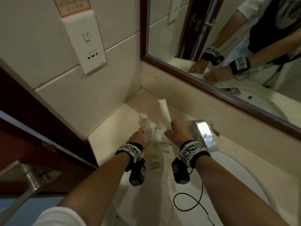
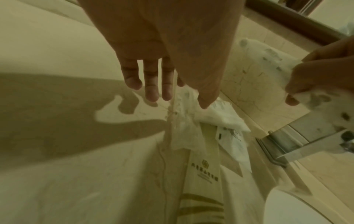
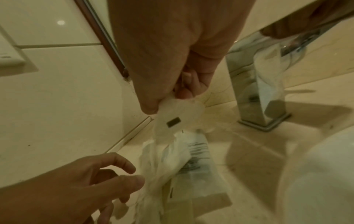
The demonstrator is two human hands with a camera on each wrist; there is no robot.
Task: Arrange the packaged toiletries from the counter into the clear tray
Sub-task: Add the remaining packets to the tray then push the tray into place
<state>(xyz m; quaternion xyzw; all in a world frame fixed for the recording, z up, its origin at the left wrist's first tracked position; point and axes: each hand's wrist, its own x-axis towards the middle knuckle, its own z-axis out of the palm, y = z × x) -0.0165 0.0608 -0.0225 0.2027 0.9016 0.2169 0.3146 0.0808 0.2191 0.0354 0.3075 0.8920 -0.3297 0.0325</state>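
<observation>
Several packets [image 1: 158, 133] lie bunched in one heap on the table [image 1: 114, 128], so most of the sorting looks still to do. Motion blur and glare hide the clear tray; I cannot tell whether the heap sits in it or on the bare top. A pale sachet [image 1: 155, 162] with printed stripes lies flat at the near edge of the heap, apparently unplaced.

Room is tight. The table fills a corner: a tiled wall [image 1: 57, 79] closes the left side, the mirror [image 1: 228, 54] and its low backsplash close the far side, a chrome tap [image 1: 203, 134] stands just right of the heap, and the basin [image 1: 236, 185] curves away near and right. The freest bare patch of table lies left of the heap, towards the wall, in the left wrist view.

Over the heap's left side, the left hand [image 1: 139, 137] has its fingers [image 2: 151, 84] straight and spread, gripping nothing that I can see; in the head view a long white packet [image 1: 144, 126] rises just beside it, contact unclear. The right hand [image 1: 176, 132] is curled round a long white pack [image 1: 165, 113], held up tilted above the heap, and pinches a translucent wrapper [image 3: 176, 119] too.
</observation>
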